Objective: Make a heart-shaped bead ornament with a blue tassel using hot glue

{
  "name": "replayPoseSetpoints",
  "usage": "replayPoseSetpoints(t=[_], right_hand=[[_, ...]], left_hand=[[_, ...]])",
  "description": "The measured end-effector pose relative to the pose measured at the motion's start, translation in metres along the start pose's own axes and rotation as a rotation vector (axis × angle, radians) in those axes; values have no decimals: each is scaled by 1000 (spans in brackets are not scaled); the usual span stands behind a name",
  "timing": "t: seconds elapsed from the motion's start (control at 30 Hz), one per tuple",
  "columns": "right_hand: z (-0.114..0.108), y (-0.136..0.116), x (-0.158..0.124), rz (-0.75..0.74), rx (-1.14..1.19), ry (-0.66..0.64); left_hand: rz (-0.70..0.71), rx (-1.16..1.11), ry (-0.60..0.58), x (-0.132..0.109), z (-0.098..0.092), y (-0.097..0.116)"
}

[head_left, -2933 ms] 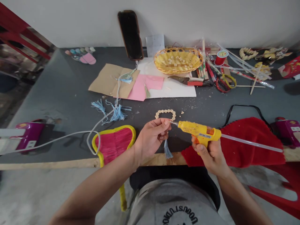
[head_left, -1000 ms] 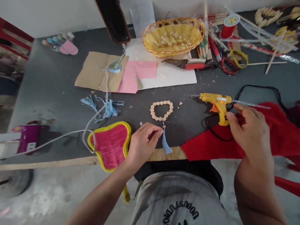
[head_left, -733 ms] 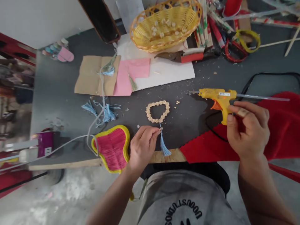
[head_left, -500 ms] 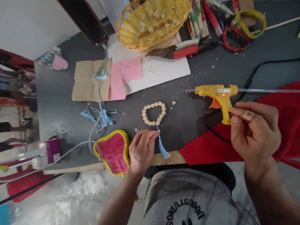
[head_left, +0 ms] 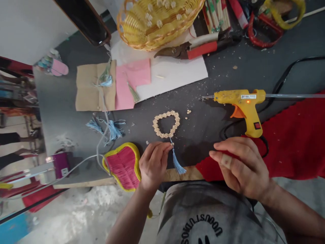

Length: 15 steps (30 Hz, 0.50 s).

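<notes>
My left hand (head_left: 154, 164) is closed at the table's front edge, thumb and fingertips pinching the top of a light-blue tassel (head_left: 178, 163) by a small pale bead. The tassel's cord joins it to a heart-like ring of cream beads (head_left: 166, 135) lying on the dark table just above. A few loose pale pieces (head_left: 189, 111) lie right of the ring. My right hand (head_left: 243, 169), with a plaster round one finger, hovers over the red cloth (head_left: 291, 145). Its fingers are stretched out, holding nothing visible. Beyond it a yellow glue gun (head_left: 240, 97) lies with its light on.
A yellow basket (head_left: 132, 40) holding several bead clusters stands at the back. Pliers (head_left: 200, 49) and scissors (head_left: 264, 37) lie nearby. Blue tassels (head_left: 113, 130), pink paper (head_left: 142, 73) and a pink-and-yellow woven piece (head_left: 123, 166) are on the left. A power cable (head_left: 279, 83) runs behind the gun.
My right hand has come away from the glue gun's handle, moving left and toward me, its fingers stretching out. My left hand keeps its pinch at the tassel.
</notes>
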State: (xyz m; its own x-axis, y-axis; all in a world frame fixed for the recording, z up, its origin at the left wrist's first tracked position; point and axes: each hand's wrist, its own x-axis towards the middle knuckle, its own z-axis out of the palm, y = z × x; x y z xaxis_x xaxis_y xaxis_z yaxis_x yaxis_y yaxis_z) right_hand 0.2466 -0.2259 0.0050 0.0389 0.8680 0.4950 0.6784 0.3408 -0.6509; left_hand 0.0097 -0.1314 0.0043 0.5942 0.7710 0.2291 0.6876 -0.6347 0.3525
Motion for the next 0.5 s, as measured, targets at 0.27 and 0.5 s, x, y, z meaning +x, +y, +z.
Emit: replayPoseSetpoints(t=[0.27, 0.5], right_hand=[[4, 4, 2, 62, 50, -33], [4, 5, 1, 89, 59, -74]], left_hand=[[36, 13, 14, -2, 1, -3], [46, 30, 27, -3, 3, -3]])
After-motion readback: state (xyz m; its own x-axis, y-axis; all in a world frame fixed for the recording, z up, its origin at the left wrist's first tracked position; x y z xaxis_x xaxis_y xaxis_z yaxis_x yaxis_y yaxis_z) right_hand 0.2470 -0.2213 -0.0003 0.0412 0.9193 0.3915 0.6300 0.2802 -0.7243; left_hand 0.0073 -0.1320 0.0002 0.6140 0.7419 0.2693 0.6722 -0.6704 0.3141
